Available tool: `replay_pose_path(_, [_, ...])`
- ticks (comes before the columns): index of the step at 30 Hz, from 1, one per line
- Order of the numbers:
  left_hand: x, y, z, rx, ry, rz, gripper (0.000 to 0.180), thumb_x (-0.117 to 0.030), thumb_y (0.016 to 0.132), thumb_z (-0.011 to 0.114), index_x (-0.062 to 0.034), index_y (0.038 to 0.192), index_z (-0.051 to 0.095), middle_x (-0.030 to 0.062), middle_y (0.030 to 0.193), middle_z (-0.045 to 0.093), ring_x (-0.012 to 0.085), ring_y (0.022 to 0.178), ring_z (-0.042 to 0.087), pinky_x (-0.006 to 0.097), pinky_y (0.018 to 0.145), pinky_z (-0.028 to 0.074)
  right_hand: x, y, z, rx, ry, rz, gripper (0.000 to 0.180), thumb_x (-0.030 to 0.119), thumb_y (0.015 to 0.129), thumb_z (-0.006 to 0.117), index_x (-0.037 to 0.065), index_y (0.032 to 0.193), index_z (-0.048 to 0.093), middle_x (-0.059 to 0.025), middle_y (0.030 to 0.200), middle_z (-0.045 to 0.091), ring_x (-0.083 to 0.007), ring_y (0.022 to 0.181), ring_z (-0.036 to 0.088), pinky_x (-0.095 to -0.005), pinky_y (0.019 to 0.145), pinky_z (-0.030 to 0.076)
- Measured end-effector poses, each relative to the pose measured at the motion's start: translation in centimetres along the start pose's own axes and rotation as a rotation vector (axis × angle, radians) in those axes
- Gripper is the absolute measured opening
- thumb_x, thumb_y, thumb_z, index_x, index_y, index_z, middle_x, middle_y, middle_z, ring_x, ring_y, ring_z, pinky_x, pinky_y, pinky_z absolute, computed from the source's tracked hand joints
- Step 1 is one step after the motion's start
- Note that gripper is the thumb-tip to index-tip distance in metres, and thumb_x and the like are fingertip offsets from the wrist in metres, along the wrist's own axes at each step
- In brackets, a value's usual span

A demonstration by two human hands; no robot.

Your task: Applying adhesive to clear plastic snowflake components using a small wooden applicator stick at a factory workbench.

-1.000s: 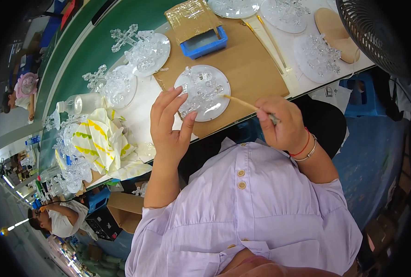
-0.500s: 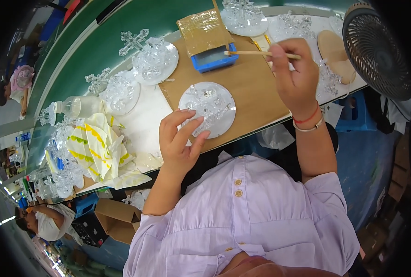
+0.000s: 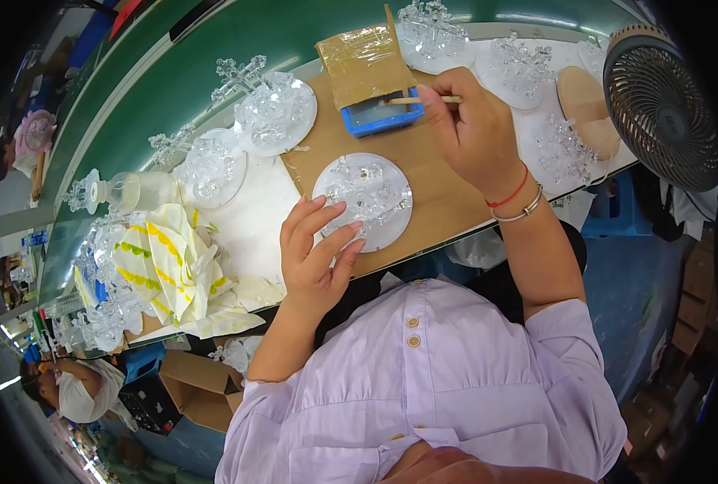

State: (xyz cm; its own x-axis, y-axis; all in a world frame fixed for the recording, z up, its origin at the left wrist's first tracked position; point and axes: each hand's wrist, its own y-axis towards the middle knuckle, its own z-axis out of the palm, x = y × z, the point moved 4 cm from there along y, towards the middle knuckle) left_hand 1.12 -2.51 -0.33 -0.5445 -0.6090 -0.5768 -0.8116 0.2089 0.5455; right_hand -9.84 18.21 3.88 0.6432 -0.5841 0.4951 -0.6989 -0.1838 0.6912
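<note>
The left hand point(image 3: 318, 256) has its fingers loosely spread at the near-left edge of a round white disc point(image 3: 397, 224) bearing clear glassy ornaments point(image 3: 365, 190). Beyond them, the right hand point(image 3: 478, 133) pinches a thin pale wooden stick point(image 3: 406, 101), tip inside a blue rectangular plastic tray point(image 3: 385, 126). Ornaments already seem mostly placed; what remains is unclear.

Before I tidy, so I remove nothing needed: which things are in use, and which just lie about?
Likely in use:
- thin stick in the right hand
- blue tray
- white disc at the left hand

Likely lying about:
- clear bottle
- crumpled patterned sheet
</note>
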Motion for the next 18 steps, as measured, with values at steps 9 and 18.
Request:
replay_pose_path(9, [0.4,-0.1,0.1,0.003,-0.027,-0.01,0.026,-0.007,0.068,0.076,-0.0109,0.094,0.069,0.0078,0.111,0.062,0.0309,0.111,0.053,0.047,0.097,0.041,0.8,-3.8,-5.2,-0.069,0.14,0.161,0.009,0.008,0.093,0.055,0.001,0.09,0.051,-0.0086,0.074,0.061,-0.0084,0.059,0.052,-0.021,0.054,0.042])
replay_pose_path(18, [0.3,-0.1,0.3,0.018,-0.036,-0.005,0.022,-0.007,0.072,0.074,-0.0073,0.092,0.067,0.0107,0.111,0.062,0.0328,0.111,0.053,0.048,0.097,0.041,2.2,-9.2,-5.9,0.062,0.279,0.112,0.005,0.004,0.092,0.051,0.0,0.094,0.049,-0.0129,0.082,0.062,-0.0107,0.061,0.052,-0.023,0.056,0.042])
